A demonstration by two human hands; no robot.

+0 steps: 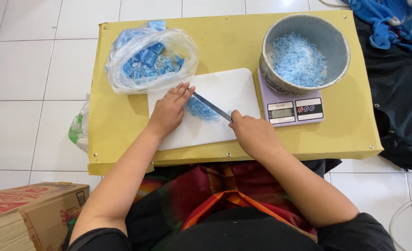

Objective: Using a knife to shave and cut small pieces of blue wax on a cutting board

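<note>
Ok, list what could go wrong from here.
1. The left hand presses fingertips right beside the knife blade; a slip could cut them.
2. Blue shavings lie loose on the cutting board and could scatter.
3. The bowl overhangs the small scale; a bump might tip it.

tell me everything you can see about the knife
The knife has a slim grey metal blade lying slantwise on the white cutting board, over a small pile of blue shavings. The right hand hides its handle in its grip; the left hand presses fingertips on the blade's far end.
</note>
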